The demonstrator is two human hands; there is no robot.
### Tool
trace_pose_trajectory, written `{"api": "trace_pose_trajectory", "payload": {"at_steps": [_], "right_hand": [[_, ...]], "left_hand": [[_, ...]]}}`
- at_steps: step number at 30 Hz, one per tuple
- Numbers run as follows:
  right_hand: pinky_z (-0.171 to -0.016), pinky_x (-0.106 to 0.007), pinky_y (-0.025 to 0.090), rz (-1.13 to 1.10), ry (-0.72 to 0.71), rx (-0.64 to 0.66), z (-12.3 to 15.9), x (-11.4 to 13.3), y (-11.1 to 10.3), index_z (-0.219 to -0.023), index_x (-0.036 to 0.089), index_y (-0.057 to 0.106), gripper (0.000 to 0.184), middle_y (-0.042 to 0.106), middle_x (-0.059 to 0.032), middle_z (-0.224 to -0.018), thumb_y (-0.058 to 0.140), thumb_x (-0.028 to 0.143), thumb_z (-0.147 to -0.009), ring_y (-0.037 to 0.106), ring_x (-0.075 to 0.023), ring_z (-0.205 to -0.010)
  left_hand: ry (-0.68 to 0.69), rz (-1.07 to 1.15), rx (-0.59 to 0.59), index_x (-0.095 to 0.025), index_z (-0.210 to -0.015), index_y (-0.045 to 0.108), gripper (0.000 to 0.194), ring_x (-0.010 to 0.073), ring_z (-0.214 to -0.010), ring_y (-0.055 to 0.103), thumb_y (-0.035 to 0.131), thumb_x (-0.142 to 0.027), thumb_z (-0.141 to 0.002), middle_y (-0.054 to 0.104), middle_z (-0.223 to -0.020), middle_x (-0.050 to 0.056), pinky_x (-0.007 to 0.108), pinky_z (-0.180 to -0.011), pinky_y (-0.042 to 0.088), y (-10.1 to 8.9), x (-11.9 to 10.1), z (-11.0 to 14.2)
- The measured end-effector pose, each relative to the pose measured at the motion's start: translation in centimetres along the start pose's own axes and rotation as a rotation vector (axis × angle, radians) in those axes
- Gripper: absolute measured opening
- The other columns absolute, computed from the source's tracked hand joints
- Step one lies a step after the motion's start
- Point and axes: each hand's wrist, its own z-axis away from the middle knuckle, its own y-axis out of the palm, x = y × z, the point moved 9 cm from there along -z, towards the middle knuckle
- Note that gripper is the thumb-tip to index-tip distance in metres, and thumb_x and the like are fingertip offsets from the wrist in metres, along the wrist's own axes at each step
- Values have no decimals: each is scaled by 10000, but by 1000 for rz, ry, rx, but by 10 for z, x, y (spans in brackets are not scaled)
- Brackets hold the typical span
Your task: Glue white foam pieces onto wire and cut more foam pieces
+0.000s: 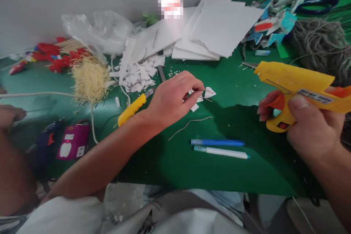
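Note:
My right hand [315,128] grips a yellow hot glue gun [296,76] by its handle, with fingers at the orange trigger [277,102]. Its metal nozzle points left, above the table. My left hand [178,97] is closed in a pinch, thumb against forefinger. Small white cut pieces [210,92] show at and below its fingertips, along with a thin brown strand; what the fingers hold is partly hidden. Nearer me lies a loose thin strand [189,126] on the green table [164,164]. A blue pen [218,142] and a white pen [222,152] rest below it.
A yellow utility knife [132,109] lies beside my left forearm. Behind are white scraps [139,76], white boards [219,25] and straw [90,80]. Grey yarn [320,40] is piled at right. A magenta box [73,140] and another person's hand [11,115] are at left.

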Motion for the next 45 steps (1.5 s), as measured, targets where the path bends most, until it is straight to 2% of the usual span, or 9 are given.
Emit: {"api": "trace_pose_trajectory", "payload": {"at_steps": [7,16,19,22,26,29,34,39,45], "right_hand": [[-380,-301,518,7,6,-25,0,-1,-1,-688,237,712,445,656,-12,-603,834,664,-708,595,-153,-454],[-371,-294,516,-13,29,-39,1,0,-2,-677,234,699,520,658,-5,-609,871,721,-625,598,-149,-446],[-388,-278,528,-14,27,-30,1,-1,-4,-681,234,723,512,671,-6,-623,859,726,-646,614,-142,-457],[-394,-274,531,0,21,-22,1,-2,-5,-677,236,728,515,673,-9,-615,835,740,-670,625,-147,-464],[-387,-279,524,18,34,-9,0,-2,-2,-668,224,714,550,667,-14,-611,849,757,-629,619,-150,-461],[-395,-283,530,59,36,-27,0,-1,-3,-679,227,700,567,661,-11,-609,833,776,-637,625,-154,-471],[-400,-300,500,284,8,-30,-2,-3,-16,-774,241,696,554,669,-12,-656,751,791,-736,591,-143,-450],[-500,-336,565,554,53,28,-8,-15,-19,-827,241,729,660,669,-38,-656,629,887,-731,639,-179,-562],[-376,-277,446,542,139,-56,-16,-21,-16,-636,226,652,639,598,-28,-540,689,863,-664,541,-143,-448]], "left_hand": [[261,-460,241,-160,-970,705,229,175,-730,637,486,-97,-987,679,-892,55,312,-602,387,48,-25,-3],[507,-566,69,-163,-794,632,250,172,-636,622,483,0,-912,663,-771,47,318,-558,373,53,-45,-5],[429,-424,83,-161,-863,659,216,170,-697,648,491,-54,-947,704,-844,44,309,-606,426,43,-40,-5],[218,-133,106,-163,-894,672,145,134,-713,654,543,-116,-942,733,-890,18,264,-638,468,30,-24,-8],[-94,158,26,-192,-865,682,71,73,-595,582,629,-145,-869,708,-780,-48,205,-615,472,18,3,-6],[-226,286,-56,-202,-871,692,71,65,-599,578,660,-147,-838,709,-781,-50,190,-591,474,15,21,-2],[-282,430,-164,-204,-1129,740,268,80,-711,640,665,-157,-876,744,-907,-10,192,-643,532,7,36,3],[-291,402,-241,-198,-1097,763,232,77,-699,634,663,-152,-893,757,-904,-4,194,-656,544,2,40,10],[-318,353,-191,-180,-1110,737,209,86,-719,638,629,-160,-932,763,-941,18,204,-666,539,12,42,13]]}}
